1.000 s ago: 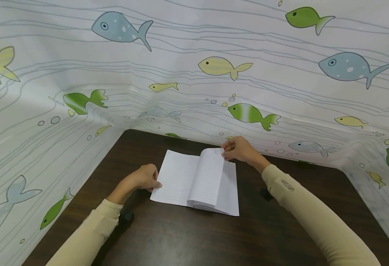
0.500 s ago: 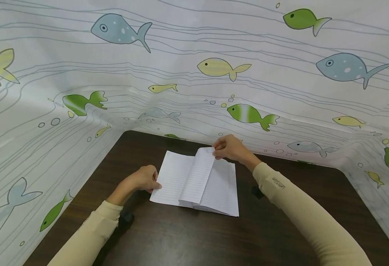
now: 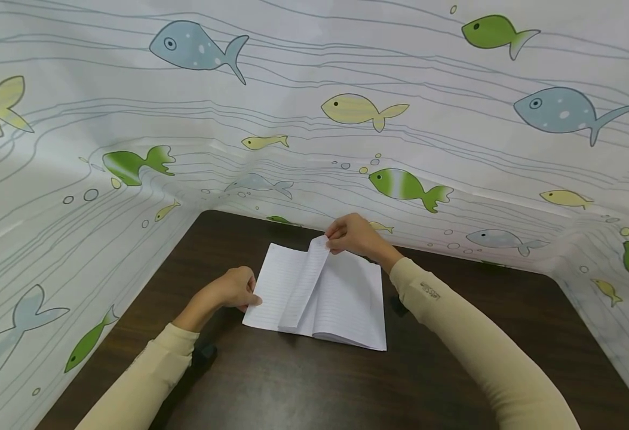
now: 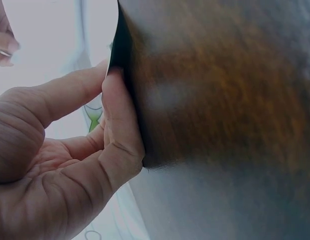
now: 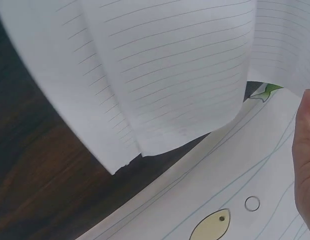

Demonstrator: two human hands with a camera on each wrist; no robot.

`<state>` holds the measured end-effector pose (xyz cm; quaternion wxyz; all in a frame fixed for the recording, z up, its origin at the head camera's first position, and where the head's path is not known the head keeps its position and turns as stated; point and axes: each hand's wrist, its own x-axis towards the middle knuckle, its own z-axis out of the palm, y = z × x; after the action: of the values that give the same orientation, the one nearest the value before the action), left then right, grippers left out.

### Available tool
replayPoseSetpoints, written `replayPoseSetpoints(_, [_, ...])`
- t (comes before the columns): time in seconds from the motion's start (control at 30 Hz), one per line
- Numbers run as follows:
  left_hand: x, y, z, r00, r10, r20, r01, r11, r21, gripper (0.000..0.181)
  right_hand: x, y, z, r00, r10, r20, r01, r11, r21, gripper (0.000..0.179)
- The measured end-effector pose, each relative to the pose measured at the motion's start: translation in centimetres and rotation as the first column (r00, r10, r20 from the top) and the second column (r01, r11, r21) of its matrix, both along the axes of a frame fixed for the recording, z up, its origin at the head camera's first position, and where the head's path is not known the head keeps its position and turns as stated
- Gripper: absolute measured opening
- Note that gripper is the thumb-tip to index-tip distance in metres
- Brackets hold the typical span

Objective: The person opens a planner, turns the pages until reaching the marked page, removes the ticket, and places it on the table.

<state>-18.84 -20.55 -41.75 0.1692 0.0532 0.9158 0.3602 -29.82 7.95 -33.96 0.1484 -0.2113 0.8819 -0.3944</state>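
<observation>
An open notebook with lined white pages lies on the dark table. My left hand pinches its left edge near the lower corner; in the left wrist view the thumb and index finger press the edge between them. With the fingertips of my right hand I pinch the top corner of a page, which stands lifted and slanted over the left half. In the right wrist view the notebook's lined paper curves upward, and only part of the right hand shows at the edge.
The dark wooden table runs out in front of the notebook. A white sheet printed with fish rises behind it and along both sides, close to the notebook's far edge.
My right hand has moved left, carrying the page from the right half across the middle to over the left half. The left hand keeps its hold in the same place.
</observation>
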Motion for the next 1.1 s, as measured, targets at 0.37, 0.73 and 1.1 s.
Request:
replayPoseSetpoints(0.37, [-0.1,-0.1,0.1,1.000,-0.006,0.006,0.006,1.000,-0.009,0.025,-0.3,-2.1,-0.4,0.999,-0.023,0.047,0.025,0.999,-0.029,0.021])
replayPoseSetpoints(0.73, [-0.1,-0.2,0.1,1.000,-0.005,0.005,0.005,1.000,-0.012,0.025,-0.4,-3.2,-0.9,0.997,-0.020,0.073,0.023,0.999,-0.040,0.020])
replayPoseSetpoints(1.1, [-0.4,-0.2,-0.2,1.000,-0.004,0.014,0.004,1.000,-0.016,0.026,-0.1,-4.4,-1.1,0.988,-0.029,0.152,0.050,0.989,-0.137,0.017])
